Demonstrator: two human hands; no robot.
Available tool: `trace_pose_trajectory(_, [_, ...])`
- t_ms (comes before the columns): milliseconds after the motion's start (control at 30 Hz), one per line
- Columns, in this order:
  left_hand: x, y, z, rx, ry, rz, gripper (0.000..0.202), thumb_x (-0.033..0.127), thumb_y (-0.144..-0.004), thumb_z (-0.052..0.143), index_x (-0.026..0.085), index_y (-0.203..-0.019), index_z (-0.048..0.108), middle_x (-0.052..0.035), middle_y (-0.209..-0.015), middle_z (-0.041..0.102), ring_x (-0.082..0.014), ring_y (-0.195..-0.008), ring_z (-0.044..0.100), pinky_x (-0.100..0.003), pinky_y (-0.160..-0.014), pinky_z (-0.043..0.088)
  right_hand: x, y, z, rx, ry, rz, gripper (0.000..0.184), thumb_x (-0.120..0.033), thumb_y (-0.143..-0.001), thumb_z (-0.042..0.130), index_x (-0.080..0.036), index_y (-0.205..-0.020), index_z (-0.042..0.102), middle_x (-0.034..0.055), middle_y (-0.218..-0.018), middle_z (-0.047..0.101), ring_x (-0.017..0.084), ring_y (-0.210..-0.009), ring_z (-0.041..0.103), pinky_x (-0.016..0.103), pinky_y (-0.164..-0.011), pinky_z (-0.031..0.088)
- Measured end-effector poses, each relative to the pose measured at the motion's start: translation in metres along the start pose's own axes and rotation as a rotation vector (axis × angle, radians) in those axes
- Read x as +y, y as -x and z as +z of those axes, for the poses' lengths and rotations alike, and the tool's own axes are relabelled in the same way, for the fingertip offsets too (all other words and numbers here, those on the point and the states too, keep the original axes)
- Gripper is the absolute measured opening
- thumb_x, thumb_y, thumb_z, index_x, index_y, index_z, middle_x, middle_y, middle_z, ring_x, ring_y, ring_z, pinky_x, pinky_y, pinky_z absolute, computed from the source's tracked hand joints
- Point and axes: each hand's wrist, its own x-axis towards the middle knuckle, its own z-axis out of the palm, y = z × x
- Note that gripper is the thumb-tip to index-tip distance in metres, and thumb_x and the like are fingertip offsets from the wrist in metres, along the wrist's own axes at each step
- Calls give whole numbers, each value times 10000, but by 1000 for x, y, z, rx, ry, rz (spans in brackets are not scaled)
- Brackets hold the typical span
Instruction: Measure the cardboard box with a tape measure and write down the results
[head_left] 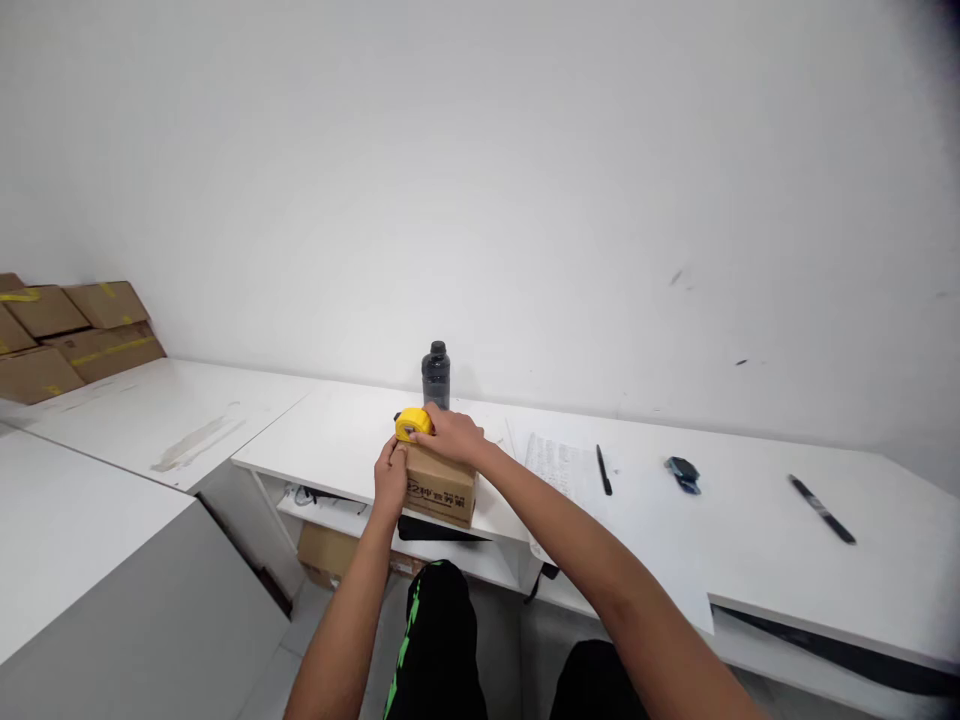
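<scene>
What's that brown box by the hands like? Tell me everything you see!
The box looks like cardboard, with dark printing on the side facing the person. It sits at the front edge of the white table. The left hand touches its left end. The right hand holds a yellow tape measure at its top, which is partly hidden, so I can't tell whether it's sealed.

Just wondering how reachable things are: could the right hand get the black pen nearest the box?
Probably yes: the black pen lies uncovered with nothing standing between, though the right hand would first have to release the yellow tape measure.
</scene>
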Motion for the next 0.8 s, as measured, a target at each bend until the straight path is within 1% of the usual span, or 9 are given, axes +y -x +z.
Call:
trace_pose_trajectory(100, [0,4,1,-6,0,44,398,330,-872,460,176,-1214,593,-77,-1228,632,-239,-1140,564,-367,-1002,420,-7,-8,4,29,23,-47,431,-574,-891,448,-202,-1106,477,79,-951,689,232,-774,622,266,-571,310])
trace_pose_trajectory(200, [-1,7,6,24,5,25,392,318,-871,464,175,-1214,589,-92,-1255,615,-242,-1164,550,-372,-1014,414,0,1,3,84,41,-40,422,-545,-895,466,-201,-1140,482,78,-936,695,241,-768,628,273,-585,322])
trace_pose_trajectory(300, [-1,4,15,45,15,17,398,322,-875,461,173,-1222,586,-102,-1295,588,-244,-1195,533,-377,-1039,401,14,26,0,223,-28,30,447,-526,-895,485,-208,-1209,466,60,-902,693,235,-760,627,278,-608,347])
trace_pose_trajectory(433, [5,-6,19,13,-31,34,410,321,-882,446,152,-1235,568,-129,-1296,574,-263,-1195,528,-416,-1048,395,43,79,-2,450,-233,132,496,-530,-861,535,-200,-1224,465,48,-889,668,219,-774,613,292,-648,404])
trace_pose_trajectory(533, [18,1,17,153,-191,227,456,319,-865,490,124,-1276,516,-171,-1379,475,-293,-1304,412,-470,-1117,289,66,128,1,601,-473,184,514,-542,-827,578,-205,-1200,468,64,-978,645,209,-825,599,313,-695,453])
trace_pose_trajectory(600, [27,23,22,296,-246,447,511,367,-856,527,131,-1306,481,-175,-1465,348,-308,-1384,281,-493,-1149,201,76,158,8,680,-695,235,499,-552,-816,595,-218,-1164,467,68,-1007,627,202,-835,591,319,-703,475])
trace_pose_trajectory(633, [31,40,29,304,-197,489,524,400,-858,533,140,-1310,474,-174,-1444,370,-301,-1376,296,-484,-1146,213,78,171,12,700,-823,265,476,-560,-825,583,-225,-1142,466,62,-994,622,193,-809,590,315,-687,483])
trace_pose_trajectory(700, [38,80,51,143,-4,400,552,477,-856,539,182,-1317,464,-156,-1367,457,-275,-1295,423,-442,-1100,315,76,189,23,705,-1046,323,434,-592,-848,533,-235,-1085,466,34,-900,612,164,-690,572,304,-621,484])
trace_pose_trajectory(800, [46,134,98,-370,272,111,647,637,-780,560,193,-1249,523,-141,-1234,574,-275,-1159,552,-388,-951,468,69,206,38,638,-1169,310,446,-597,-861,521,-243,-1123,457,28,-901,609,150,-667,564,298,-614,483])
